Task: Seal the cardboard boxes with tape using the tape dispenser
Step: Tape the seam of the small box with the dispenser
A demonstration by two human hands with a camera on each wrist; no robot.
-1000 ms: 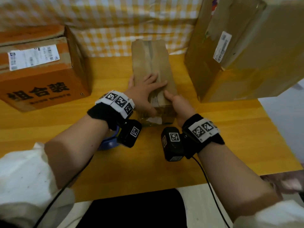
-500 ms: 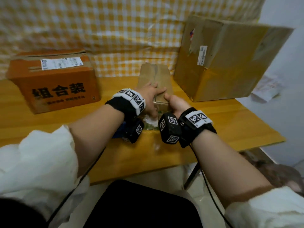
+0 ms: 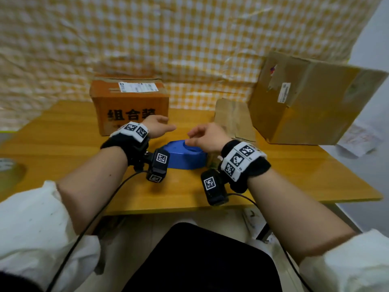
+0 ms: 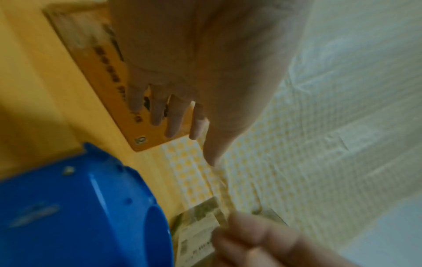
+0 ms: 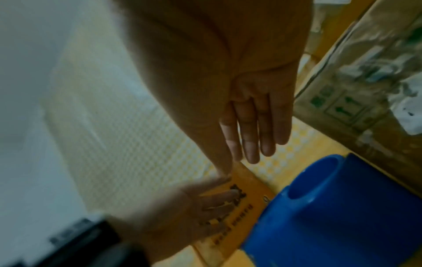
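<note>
Your left hand [image 3: 156, 128] and right hand [image 3: 207, 137] both hover empty above the blue tape dispenser [image 3: 182, 155], fingers loosely extended and gripping nothing. The dispenser lies on the tabletop [image 3: 294, 175] near its front edge, about midway along. From the left wrist view a thin clear strand seems to run between your 2 hands; it is too blurred to say whether it is tape.

Of the 3 boxes, the orange printed box [image 3: 129, 104] sits toward the back left, the small flat brown box [image 3: 233, 120] stands at the back right of centre, and the large brown box [image 3: 311, 102] is tilted near the back right corner, touching or almost touching the small one.

Risks, as I judge them: if loose tape is stuck to your fingers, it may fold onto itself as you grasp. The large box looks unsteady on its tilt, so bumping it could topple it onto the small box. The dispenser could slide off the front edge.

Open room lies along the front left and front right of the tabletop.
</note>
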